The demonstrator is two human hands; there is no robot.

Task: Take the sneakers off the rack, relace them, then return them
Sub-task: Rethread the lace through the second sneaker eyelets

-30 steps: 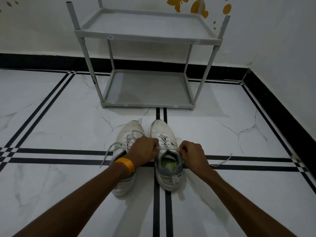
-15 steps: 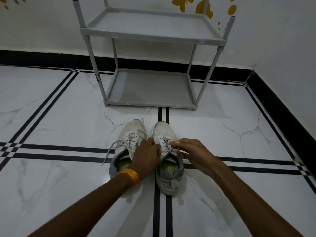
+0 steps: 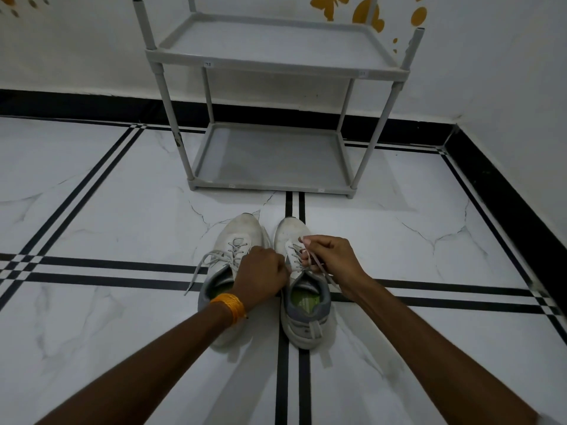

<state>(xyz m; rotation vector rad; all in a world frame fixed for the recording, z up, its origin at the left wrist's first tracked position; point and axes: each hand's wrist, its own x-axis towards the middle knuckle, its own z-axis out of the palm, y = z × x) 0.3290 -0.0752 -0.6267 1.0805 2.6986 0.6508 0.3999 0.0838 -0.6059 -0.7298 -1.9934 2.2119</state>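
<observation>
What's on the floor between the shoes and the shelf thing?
Nothing. In the head view, only bare floor with black stripes lies between the sneakers and the rack.

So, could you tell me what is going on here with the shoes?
A person is lacing a pair of white sneakers on the floor in front of a grey rack, whose two shelves hold nothing. The right hand pinches a lace of the right sneaker, while the left hand is closed beside it, over the left sneaker. The left sneaker's lace ends trail loose.
</observation>
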